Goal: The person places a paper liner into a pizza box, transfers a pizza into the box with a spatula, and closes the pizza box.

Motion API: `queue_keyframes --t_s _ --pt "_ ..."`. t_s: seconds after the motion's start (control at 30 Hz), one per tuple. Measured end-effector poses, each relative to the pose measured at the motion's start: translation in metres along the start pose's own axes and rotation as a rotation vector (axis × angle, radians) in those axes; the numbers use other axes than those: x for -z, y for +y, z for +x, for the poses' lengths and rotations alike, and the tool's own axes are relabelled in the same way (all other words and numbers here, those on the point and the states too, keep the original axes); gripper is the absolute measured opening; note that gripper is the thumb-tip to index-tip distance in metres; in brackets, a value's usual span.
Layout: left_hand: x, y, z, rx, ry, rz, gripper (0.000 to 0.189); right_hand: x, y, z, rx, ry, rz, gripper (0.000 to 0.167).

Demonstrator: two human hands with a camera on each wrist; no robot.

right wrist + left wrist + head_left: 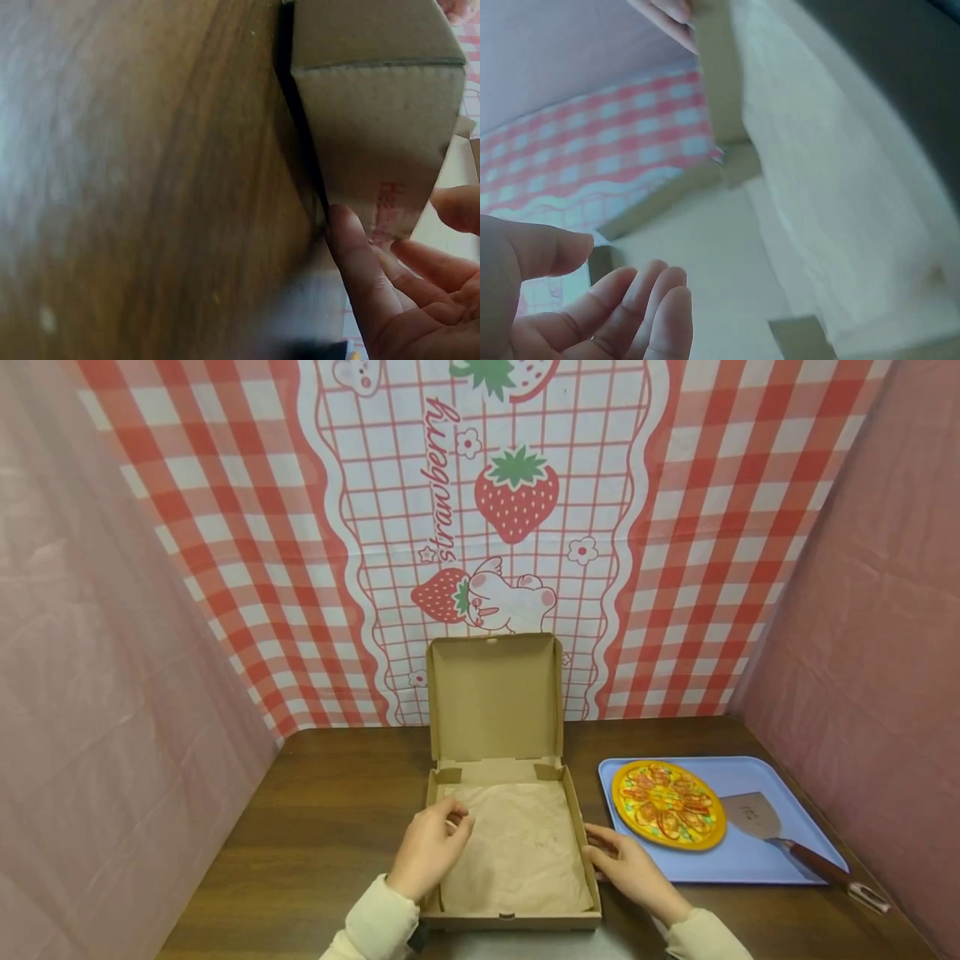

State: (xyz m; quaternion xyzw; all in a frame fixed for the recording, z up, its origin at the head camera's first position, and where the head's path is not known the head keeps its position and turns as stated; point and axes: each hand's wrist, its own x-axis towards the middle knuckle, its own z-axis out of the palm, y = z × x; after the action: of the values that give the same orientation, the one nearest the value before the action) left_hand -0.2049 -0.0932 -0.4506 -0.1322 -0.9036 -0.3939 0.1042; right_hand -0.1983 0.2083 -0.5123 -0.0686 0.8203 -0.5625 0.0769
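Note:
An open cardboard pizza box [495, 697] stands on the table with its lid raised at the back. Creased brown paper [517, 852] lines its base. Over the left part of the paper hovers my left hand [435, 843], fingers loosely bent and nothing in them; the left wrist view has the thumb apart from the fingertips [676, 300]. At the box's right wall, my right hand [630, 864] holds the side. Seen from the right wrist, fingers [360, 255] lie against the outer wall, with the thumb [457, 208] at the rim.
Right of the box lies a blue tray [697, 870] bearing a pizza [667, 806] and a metal spatula [753, 816]. The spatula's brown handle sticks out past the tray's front right corner. A checked strawberry cloth [517, 493] hangs behind; pink curtains [847, 635] flank both sides.

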Motion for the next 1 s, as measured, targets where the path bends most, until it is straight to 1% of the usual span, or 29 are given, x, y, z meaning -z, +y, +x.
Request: queue_keyframes --t_s 0.1,0.2,0.27,0.37,0.5,0.57,0.63,0.77,0.83,0.9,1.0 --pt "-0.005 0.012 -0.001 -0.01 0.015 -0.079 0.012 0.007 -0.001 -0.002 -0.006 0.004 0.011 0.054" --pt "-0.012 0.022 -0.004 -0.036 0.015 -0.153 0.014 0.018 -0.004 -0.005 0.019 0.042 -0.033 0.052" --pt "-0.018 0.029 -0.004 -0.054 0.007 -0.201 0.015 0.027 -0.007 -0.008 0.037 0.08 -0.09 0.05" --pt "-0.026 0.039 -0.004 -0.053 -0.021 -0.256 0.019 0.045 -0.013 -0.014 0.073 0.147 -0.23 0.047" --pt "-0.04 0.052 -0.005 -0.037 -0.085 -0.284 0.029 0.073 -0.018 -0.024 0.139 0.25 -0.457 0.045" --pt "-0.046 0.059 -0.005 -0.032 -0.124 -0.296 0.035 0.086 -0.018 -0.028 0.187 0.308 -0.549 0.044" --pt "-0.053 0.066 -0.005 -0.033 -0.154 -0.311 0.04 0.099 -0.016 -0.033 0.217 0.35 -0.633 0.046" --pt "-0.068 0.079 -0.004 -0.049 -0.198 -0.354 0.049 0.123 -0.012 -0.043 0.226 0.404 -0.803 0.049" --pt "-0.077 0.085 -0.003 -0.057 -0.217 -0.364 0.053 0.134 -0.009 -0.047 0.22 0.416 -0.869 0.05" --pt "-0.085 0.09 -0.003 -0.071 -0.231 -0.353 0.056 0.146 -0.005 -0.05 0.22 0.425 -0.913 0.05" --pt "-0.098 0.099 -0.002 -0.098 -0.257 -0.304 0.062 0.161 0.003 -0.055 0.223 0.451 -0.968 0.05"
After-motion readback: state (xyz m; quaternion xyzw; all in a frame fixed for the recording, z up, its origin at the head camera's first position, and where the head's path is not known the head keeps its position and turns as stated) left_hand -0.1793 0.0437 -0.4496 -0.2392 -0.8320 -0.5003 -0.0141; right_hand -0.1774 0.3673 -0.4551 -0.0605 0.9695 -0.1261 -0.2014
